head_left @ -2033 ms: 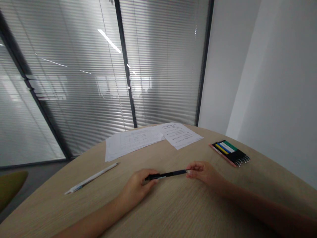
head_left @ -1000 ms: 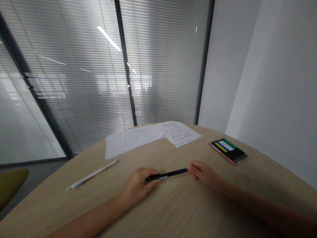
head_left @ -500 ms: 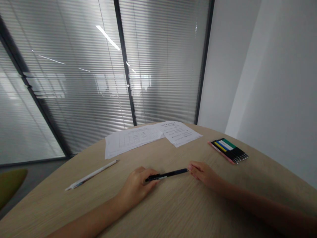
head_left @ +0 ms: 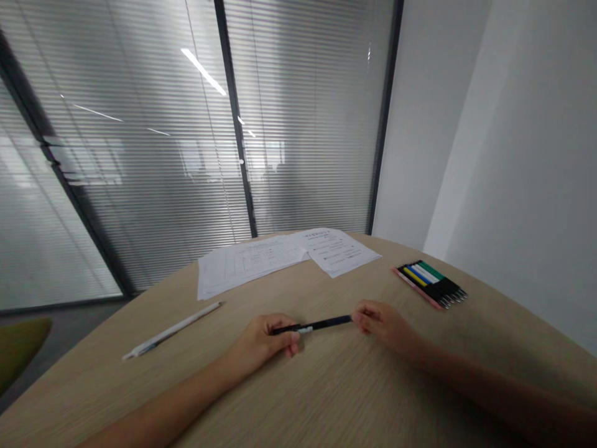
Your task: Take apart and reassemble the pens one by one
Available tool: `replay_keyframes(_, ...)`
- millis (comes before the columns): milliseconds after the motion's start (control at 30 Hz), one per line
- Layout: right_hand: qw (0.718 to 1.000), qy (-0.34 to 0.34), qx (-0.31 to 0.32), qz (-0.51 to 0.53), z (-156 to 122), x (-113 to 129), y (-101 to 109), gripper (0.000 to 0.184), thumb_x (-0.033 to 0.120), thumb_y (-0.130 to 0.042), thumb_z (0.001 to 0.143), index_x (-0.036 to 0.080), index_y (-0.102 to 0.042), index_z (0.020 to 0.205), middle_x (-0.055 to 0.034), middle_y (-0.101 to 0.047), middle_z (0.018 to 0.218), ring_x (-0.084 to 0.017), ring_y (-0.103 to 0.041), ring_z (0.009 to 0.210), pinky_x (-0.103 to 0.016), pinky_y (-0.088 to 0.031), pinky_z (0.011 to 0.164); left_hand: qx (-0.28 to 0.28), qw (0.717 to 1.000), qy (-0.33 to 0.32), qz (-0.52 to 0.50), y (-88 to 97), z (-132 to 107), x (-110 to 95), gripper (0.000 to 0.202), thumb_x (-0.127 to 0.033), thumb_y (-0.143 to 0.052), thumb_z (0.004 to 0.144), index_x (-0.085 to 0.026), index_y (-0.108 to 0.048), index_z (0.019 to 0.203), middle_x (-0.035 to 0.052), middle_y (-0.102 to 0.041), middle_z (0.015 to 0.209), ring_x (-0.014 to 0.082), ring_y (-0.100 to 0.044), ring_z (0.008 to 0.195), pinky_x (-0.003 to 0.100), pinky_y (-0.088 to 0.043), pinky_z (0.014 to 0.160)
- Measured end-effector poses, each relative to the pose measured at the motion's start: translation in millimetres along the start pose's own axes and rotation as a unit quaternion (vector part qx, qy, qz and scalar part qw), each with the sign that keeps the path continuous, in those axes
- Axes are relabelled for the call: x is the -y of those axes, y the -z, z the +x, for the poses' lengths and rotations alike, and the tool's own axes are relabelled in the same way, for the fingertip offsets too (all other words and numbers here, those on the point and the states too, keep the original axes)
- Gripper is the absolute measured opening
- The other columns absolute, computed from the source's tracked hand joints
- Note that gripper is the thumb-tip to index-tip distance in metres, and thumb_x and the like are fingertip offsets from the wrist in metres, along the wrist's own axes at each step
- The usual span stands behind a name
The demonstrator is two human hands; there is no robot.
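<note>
A black pen [head_left: 326, 323] stretches between my two hands, low over the wooden table [head_left: 298, 398]. My left hand [head_left: 263, 339] is closed around its clip end, thumb laid across the barrel. At the other end, my right hand [head_left: 375, 320] pinches the tip between thumb and fingers, which hide the point. To the left lies a white pen [head_left: 175, 330], slanting away from me. Over on the right a flat row of several pens [head_left: 429, 283] rests together, dark with yellow, blue, white and green parts and a pink one at the edge.
Printed paper sheets [head_left: 254, 261] overlap at the far side of the table, with another printed sheet [head_left: 342, 252] on their right. Behind the table stands a glass partition with blinds [head_left: 308, 124]. A greenish chair edge [head_left: 21, 348] shows at the left.
My left thumb has shifted onto the pen's barrel, and its fingers curl more around the clip end. The pen and my right hand have moved very slightly up and left.
</note>
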State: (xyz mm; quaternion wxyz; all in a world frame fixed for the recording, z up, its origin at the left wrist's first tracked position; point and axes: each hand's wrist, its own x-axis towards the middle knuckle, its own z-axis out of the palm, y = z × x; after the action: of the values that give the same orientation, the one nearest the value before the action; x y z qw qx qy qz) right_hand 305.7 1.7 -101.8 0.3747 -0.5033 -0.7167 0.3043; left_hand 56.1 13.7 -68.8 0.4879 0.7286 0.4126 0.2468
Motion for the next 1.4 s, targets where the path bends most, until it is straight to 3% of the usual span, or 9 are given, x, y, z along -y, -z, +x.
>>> replay_keyframes(167, 0.998, 0.002, -0.007, 0.059, -0.2, 1.3, -1.6, 0.011, 0.029, -0.051, 0.07, 0.019, -0.051, 0.074, 0.0019, -0.051, 0.062, -0.011, -0.048, 0.059, -0.021, -0.036, 0.054, 0.002, 1.0, 0.01, -0.008, 0.6, 1.2, 2.0, 0.022, -0.037, -0.055, 0.067, -0.015, -0.056, 0.065, -0.0032, -0.058, 0.056, 0.0083, -0.049, 0.051, 0.02, -0.039, 0.054)
replay_keyframes(267, 0.999, 0.0, 0.002, 0.034, -0.7, -0.6, -0.6, 0.013, 0.031, -0.05, 0.072, 0.019, -0.053, 0.073, 0.0018, -0.052, 0.061, -0.011, -0.048, 0.058, -0.021, -0.036, 0.054, -0.008, 1.0, 0.002, 0.008, 0.1, 1.5, 1.5, 0.021, -0.036, -0.056, 0.067, -0.015, -0.054, 0.064, -0.0034, -0.057, 0.055, 0.0086, -0.05, 0.051, 0.021, -0.039, 0.054)
replay_keyframes(467, 0.998, 0.002, 0.013, -0.068, -3.0, -0.6, 0.1, 0.034, 0.037, -0.037, 0.081, 0.016, -0.051, 0.057, 0.0017, -0.05, 0.051, -0.009, -0.045, 0.049, -0.02, -0.033, 0.049, -0.049, 0.989, -0.016, 0.137, -1.6, -1.9, -0.3, 0.015, -0.03, -0.054, 0.067, -0.015, -0.057, 0.069, -0.0031, -0.057, 0.059, 0.01, -0.05, 0.056, 0.02, -0.038, 0.054)
replay_keyframes(600, 0.996, -0.031, 0.014, -0.087, -4.8, 1.9, -2.1, 0.044, 0.042, -0.032, 0.082, 0.016, -0.05, 0.051, 0.0025, -0.044, 0.042, -0.009, -0.043, 0.041, -0.021, -0.031, 0.045, -0.088, 0.966, -0.069, 0.232, -3.0, -5.5, -0.6, 0.015, -0.028, -0.052, 0.067, -0.017, -0.06, 0.075, -0.0015, -0.061, 0.068, 0.0113, -0.051, 0.06, 0.02, -0.038, 0.056)
replay_keyframes(833, 1.0, -0.003, 0.007, -0.022, -2.4, -4.7, -3.7, 0.054, 0.048, -0.023, 0.084, 0.016, -0.054, 0.053, -0.0004, -0.05, 0.049, -0.011, -0.049, 0.051, -0.023, -0.038, 0.054, -0.107, 0.968, -0.055, 0.219, -3.8, -6.9, -7.3, 0.015, -0.028, -0.051, 0.067, -0.017, -0.06, 0.074, -0.001, -0.062, 0.07, 0.0127, -0.052, 0.064, 0.021, -0.039, 0.058)
replay_keyframes(900, 1.0, 0.014, 0.005, 0.013, -1.2, -5.7, -3.9, 0.047, 0.047, -0.025, 0.083, 0.015, -0.059, 0.074, -0.0015, -0.053, 0.06, -0.01, -0.048, 0.052, -0.022, -0.038, 0.052, -0.118, 0.97, -0.049, 0.205, -2.9, -5.8, -7.3, 0.015, -0.028, -0.051, 0.067, -0.017, -0.059, 0.074, -0.0009, -0.061, 0.069, 0.0127, -0.052, 0.065, 0.021, -0.039, 0.06)
replay_keyframes(1000, 0.998, 0.026, 0.002, 0.053, -0.6, -2.9, -4.1, 0.037, 0.043, -0.041, 0.078, 0.017, -0.05, 0.102, -0.0019, -0.054, 0.074, -0.01, -0.049, 0.057, -0.022, -0.04, 0.052, -0.131, 0.973, -0.035, 0.189, -1.9, -4.2, -6.1, 0.016, -0.028, -0.051, 0.067, -0.015, -0.058, 0.075, -0.0016, -0.058, 0.064, 0.0124, -0.051, 0.062, 0.021, -0.039, 0.058)
replay_keyframes(1167, 1.0, 0.016, -0.012, 0.004, -2.1, 2.7, -2.6, 0.016, 0.031, -0.048, 0.076, 0.018, -0.053, 0.084, 0.0014, -0.052, 0.064, -0.011, -0.05, 0.06, -0.023, -0.04, 0.057, -0.12, 0.972, -0.031, 0.2, -2.5, -4.8, -7.6, 0.016, -0.028, -0.051, 0.067, -0.016, -0.059, 0.074, -0.0023, -0.057, 0.063, 0.0112, -0.049, 0.059, 0.02, -0.037, 0.055)
replay_keyframes(1400, 1.0, 0.01, -0.002, -0.019, -1.5, -2.2, -2.3, 0.013, 0.029, -0.044, 0.078, 0.018, -0.051, 0.081, 0.0021, -0.051, 0.062, -0.01, -0.048, 0.055, -0.022, -0.038, 0.053, -0.108, 0.972, -0.037, 0.206, -3.6, -7.2, -8.5, 0.017, -0.029, -0.05, 0.069, -0.016, -0.059, 0.075, -0.0022, -0.057, 0.062, 0.0106, -0.048, 0.056, 0.019, -0.035, 0.052)
